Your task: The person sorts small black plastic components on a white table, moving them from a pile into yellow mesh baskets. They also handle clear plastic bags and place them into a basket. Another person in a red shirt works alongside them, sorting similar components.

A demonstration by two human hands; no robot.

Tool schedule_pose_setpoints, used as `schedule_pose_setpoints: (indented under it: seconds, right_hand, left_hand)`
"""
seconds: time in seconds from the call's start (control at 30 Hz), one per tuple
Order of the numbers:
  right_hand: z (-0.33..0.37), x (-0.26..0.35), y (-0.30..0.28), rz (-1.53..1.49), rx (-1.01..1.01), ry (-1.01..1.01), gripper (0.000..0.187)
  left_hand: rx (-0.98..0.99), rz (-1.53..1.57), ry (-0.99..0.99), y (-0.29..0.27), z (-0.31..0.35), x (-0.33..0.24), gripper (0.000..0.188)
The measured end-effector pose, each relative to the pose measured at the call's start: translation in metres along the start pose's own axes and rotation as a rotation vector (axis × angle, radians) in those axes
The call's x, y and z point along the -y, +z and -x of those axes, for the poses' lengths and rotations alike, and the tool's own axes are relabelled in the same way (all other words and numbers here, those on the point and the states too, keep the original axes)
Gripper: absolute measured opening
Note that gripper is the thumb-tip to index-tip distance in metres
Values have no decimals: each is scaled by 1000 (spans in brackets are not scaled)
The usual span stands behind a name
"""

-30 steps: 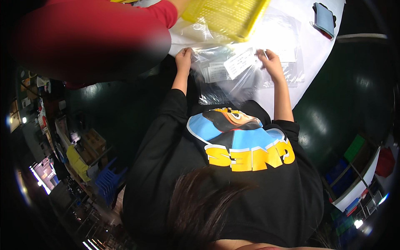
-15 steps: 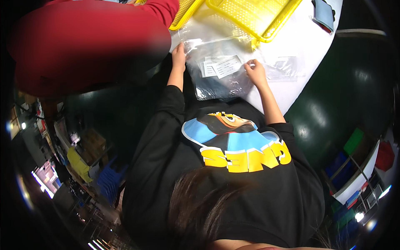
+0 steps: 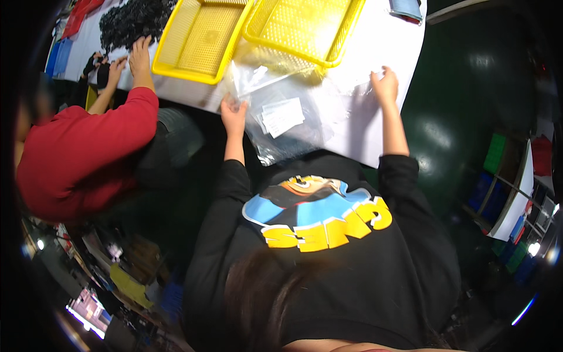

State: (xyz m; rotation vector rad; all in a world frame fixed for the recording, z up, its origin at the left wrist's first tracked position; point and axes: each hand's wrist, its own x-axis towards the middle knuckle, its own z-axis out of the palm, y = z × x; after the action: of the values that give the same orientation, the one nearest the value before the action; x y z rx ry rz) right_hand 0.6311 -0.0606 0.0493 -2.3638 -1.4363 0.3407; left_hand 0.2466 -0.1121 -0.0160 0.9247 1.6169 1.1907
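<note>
A large clear plastic bag (image 3: 316, 132) lies at the table's near edge, with several printed white paper slips (image 3: 282, 117) on or inside it; I cannot tell which. My left hand (image 3: 234, 116) grips the bag's left edge, thumb uppermost. To the right, over the white tabletop, my right hand (image 3: 385, 88) is apart from the slips. Its fingers are curled with a gap between thumb and forefinger, and nothing shows clearly in them. Thin clear plastic lies on the table between the slips and this hand.
Two yellow perforated baskets (image 3: 157, 66) (image 3: 253, 40) stand beyond the bag. A co-worker in a red top (image 3: 88, 152) sits at left, hands by a pile of black pieces (image 3: 132, 23). A blue-grey object (image 3: 406, 8) lies at the white table's (image 3: 375, 41) far right corner.
My right hand has left the slips and moved right. My left hand stays at the bag's left edge. The view has shifted, bringing the co-worker's hands and black pile into sight.
</note>
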Motion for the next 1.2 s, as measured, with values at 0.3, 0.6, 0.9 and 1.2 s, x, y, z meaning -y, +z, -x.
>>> schedule_pose_setpoints:
  seconds: [0.3, 0.6, 0.9, 1.2]
  right_hand:
    - [42, 62, 43, -212, 575, -472, 34]
    - [43, 113, 92, -258, 517, -135, 27]
    - [42, 127, 55, -1193, 1168, -82, 21]
    - [37, 133, 55, -1227, 1283, 190, 47]
  left_hand:
    - [-127, 120, 1, 2, 26, -5, 69]
    - [-181, 184, -69, 6, 26, -16, 61]
    - [-221, 159, -65, 1, 29, -12, 50]
    - [-179, 204, -94, -2, 28, -14, 49]
